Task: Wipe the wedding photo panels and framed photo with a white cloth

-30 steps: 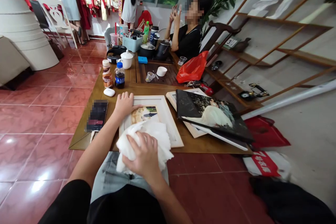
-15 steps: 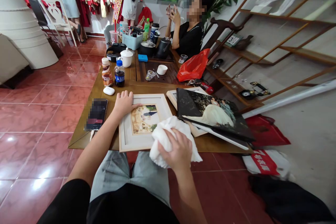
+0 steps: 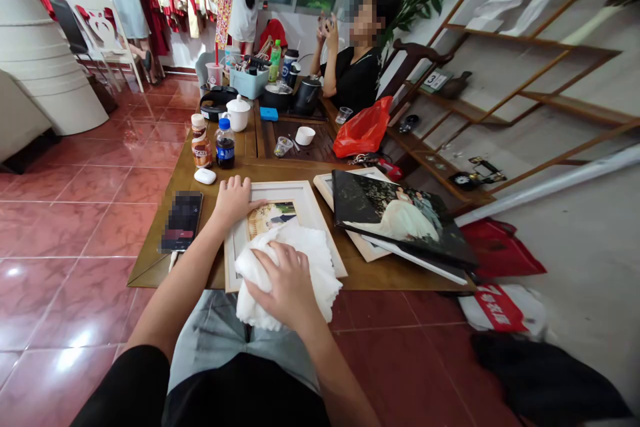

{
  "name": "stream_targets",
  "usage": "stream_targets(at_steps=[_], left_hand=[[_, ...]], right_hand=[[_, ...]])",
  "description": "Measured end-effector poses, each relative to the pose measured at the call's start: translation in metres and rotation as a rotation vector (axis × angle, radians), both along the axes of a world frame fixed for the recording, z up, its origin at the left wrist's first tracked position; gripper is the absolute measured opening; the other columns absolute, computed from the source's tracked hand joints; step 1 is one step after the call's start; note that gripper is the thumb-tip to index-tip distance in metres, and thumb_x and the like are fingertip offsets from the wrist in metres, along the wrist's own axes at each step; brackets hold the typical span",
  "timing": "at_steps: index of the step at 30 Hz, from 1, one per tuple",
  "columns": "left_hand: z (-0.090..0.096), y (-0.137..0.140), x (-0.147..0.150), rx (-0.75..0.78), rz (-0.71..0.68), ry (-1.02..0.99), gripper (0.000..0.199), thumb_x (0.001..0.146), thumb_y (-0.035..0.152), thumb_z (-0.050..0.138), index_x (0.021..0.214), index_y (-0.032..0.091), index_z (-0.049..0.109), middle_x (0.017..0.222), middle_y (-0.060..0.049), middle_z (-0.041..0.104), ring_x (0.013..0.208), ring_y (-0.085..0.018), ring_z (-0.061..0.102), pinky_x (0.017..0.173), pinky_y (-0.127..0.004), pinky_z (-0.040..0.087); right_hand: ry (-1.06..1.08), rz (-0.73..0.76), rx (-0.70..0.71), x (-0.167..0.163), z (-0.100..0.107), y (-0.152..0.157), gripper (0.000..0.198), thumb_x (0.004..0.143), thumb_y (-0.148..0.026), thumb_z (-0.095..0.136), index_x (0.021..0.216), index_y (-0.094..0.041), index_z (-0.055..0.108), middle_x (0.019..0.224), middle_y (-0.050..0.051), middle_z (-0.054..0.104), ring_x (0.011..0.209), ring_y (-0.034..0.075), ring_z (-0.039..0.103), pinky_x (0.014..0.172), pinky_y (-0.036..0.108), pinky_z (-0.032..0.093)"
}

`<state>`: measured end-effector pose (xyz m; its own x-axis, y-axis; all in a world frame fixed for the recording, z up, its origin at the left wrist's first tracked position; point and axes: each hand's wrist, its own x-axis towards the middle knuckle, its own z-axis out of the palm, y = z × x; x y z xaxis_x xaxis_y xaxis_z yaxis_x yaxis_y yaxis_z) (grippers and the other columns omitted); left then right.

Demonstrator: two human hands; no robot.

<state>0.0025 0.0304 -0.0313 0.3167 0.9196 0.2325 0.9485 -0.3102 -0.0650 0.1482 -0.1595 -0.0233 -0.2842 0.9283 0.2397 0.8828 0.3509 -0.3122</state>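
Note:
A light-wood picture frame [image 3: 316, 213] with a white mat and a wedding photo [image 3: 265, 217] lies flat on the wooden table [image 3: 215, 167]. My left hand [image 3: 234, 201] rests on its upper left edge, fingers stretched out and thumb reaching over the mat. In my right hand [image 3: 286, 280] is a crumpled white cloth [image 3: 313, 260], pressed onto the lower part of the frame. The cloth hides the bottom of the photo and hangs over the table's front edge. Beside the frame, on the right, a dark wedding album [image 3: 385, 210] lies on top of another light frame [image 3: 373, 250].
Left of the frame lie a phone [image 3: 181, 221] and a white earbud case [image 3: 205, 176]. Behind them stand a coffee bottle [image 3: 201, 141], a cola bottle [image 3: 225, 145] and a lidded white cup [image 3: 237, 113]. A red plastic bag [image 3: 364, 127] lies farther back, near a seated person [image 3: 353, 73].
My right hand has moved left across the frame with the cloth, which now covers the lower part of the photo. My left hand stays on the frame's edge. The view has shifted slightly.

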Motion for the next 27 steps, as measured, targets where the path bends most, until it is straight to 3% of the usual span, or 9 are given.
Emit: stream_targets(at_steps=[4,11,16,21,24,27], left_hand=[[-0.001,0.001,-0.001,0.0,-0.004,-0.001,0.075,0.094,0.077,0.035,0.121,0.011,0.058,0.121,-0.024,0.063,0.115,-0.038,0.057,0.098,-0.046,0.039],[0.001,-0.003,0.001,-0.017,0.003,-0.021,0.073,0.095,0.076,0.034,0.12,0.012,0.058,0.122,-0.024,0.063,0.116,-0.038,0.057,0.099,-0.047,0.038],[0.003,-0.005,0.003,-0.021,0.016,-0.048,0.062,0.099,0.065,0.037,0.121,0.012,0.058,0.123,-0.023,0.063,0.115,-0.038,0.057,0.099,-0.047,0.038],[0.001,-0.004,0.003,0.006,0.034,-0.039,0.041,0.105,0.042,0.034,0.118,0.013,0.059,0.121,-0.02,0.064,0.114,-0.036,0.058,0.096,-0.046,0.039],[0.0,-0.003,0.002,0.01,0.033,-0.029,0.039,0.106,0.035,0.029,0.116,0.014,0.06,0.118,-0.019,0.065,0.112,-0.035,0.058,0.094,-0.045,0.039],[0.0,-0.002,0.001,0.016,0.025,-0.027,0.038,0.106,0.032,0.027,0.115,0.014,0.06,0.118,-0.019,0.065,0.111,-0.034,0.059,0.093,-0.045,0.039]], right_hand=[[0.004,-0.028,-0.069,0.014,0.004,0.009,0.042,0.095,-0.047,0.055,0.131,-0.027,0.064,0.136,0.01,0.061,0.12,0.031,0.052,0.095,0.045,0.039],[-0.058,-0.262,-0.017,0.055,-0.006,0.024,0.041,0.099,-0.046,0.048,0.128,-0.023,0.066,0.132,0.011,0.062,0.113,0.031,0.056,0.089,0.044,0.041],[-0.132,-0.205,-0.002,0.035,0.0,0.026,0.042,0.098,-0.047,0.05,0.13,-0.025,0.065,0.133,0.013,0.06,0.111,0.033,0.053,0.087,0.045,0.041],[-0.117,0.021,-0.095,0.006,0.013,0.034,0.044,0.095,-0.051,0.057,0.132,-0.028,0.063,0.131,0.011,0.058,0.114,0.032,0.053,0.092,0.045,0.041],[-0.1,0.103,-0.118,0.003,0.017,0.04,0.046,0.094,-0.053,0.059,0.132,-0.029,0.062,0.13,0.01,0.058,0.114,0.031,0.053,0.094,0.044,0.042],[-0.093,0.073,-0.146,0.013,0.017,0.051,0.045,0.096,-0.052,0.055,0.135,-0.03,0.061,0.132,0.01,0.057,0.114,0.03,0.054,0.093,0.042,0.043]])
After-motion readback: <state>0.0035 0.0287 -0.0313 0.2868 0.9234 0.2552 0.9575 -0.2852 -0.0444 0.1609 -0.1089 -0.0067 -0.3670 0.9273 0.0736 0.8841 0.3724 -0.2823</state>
